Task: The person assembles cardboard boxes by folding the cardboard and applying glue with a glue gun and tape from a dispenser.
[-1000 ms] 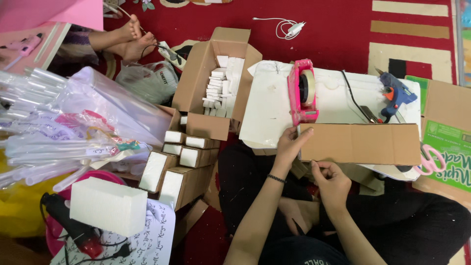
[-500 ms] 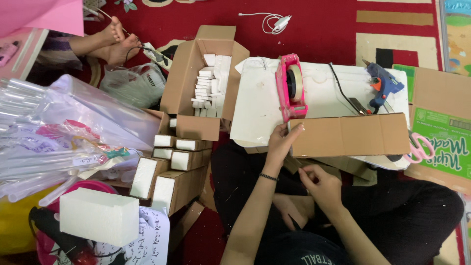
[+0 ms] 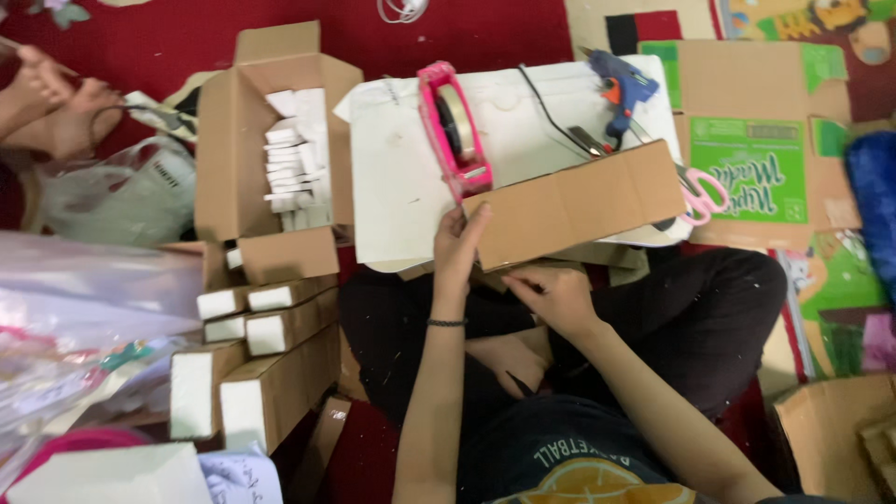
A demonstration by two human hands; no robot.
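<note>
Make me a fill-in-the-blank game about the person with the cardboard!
1. The left hand holds a flat piece of ____.
2. The tape dispenser is coloured ____.
3. The glue gun lies on the white ____.
4. The right hand is ____ the cardboard strip.

Missing words: cardboard; pink; board; below

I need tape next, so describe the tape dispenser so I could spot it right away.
Find the white board lying across the person's lap. The tape dispenser stands on it, just above the left hand and the cardboard strip. It is the only bright pink thing there, holding a tape roll.
</note>
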